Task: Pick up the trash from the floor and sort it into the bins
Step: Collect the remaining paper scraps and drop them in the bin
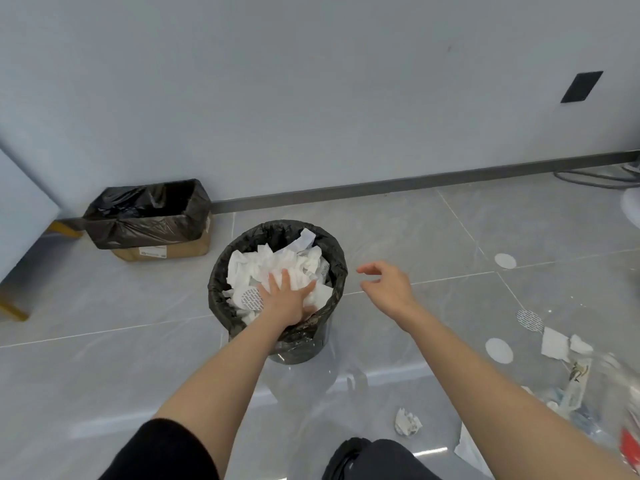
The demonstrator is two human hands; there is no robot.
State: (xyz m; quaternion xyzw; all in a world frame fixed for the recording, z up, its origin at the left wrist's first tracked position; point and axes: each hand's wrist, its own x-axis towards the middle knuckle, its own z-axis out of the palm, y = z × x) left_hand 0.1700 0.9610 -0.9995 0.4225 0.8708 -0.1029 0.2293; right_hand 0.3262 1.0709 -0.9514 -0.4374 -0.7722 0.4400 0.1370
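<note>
A round bin (221, 271) lined with a black bag stands on the floor in front of me, heaped with white paper scraps (263, 265). My left hand (287, 299) lies flat on the heap, fingers spread, pressing on the paper. My right hand (388, 282) hovers just right of the bin's rim, fingers loosely curled and apart, holding nothing. A cardboard box bin (152, 220) with a black liner sits against the wall at the back left. Loose trash lies at the right: a crumpled paper ball (408, 422), white round discs (498, 349), a paper scrap (554, 342).
More wrappers and clear plastic (575, 386) are piled at the lower right edge. Cables (595, 178) lie along the grey baseboard at the far right. A pale blue furniture piece (20, 216) with yellow feet stands at the left. My dark-clothed knee (374, 459) is at the bottom.
</note>
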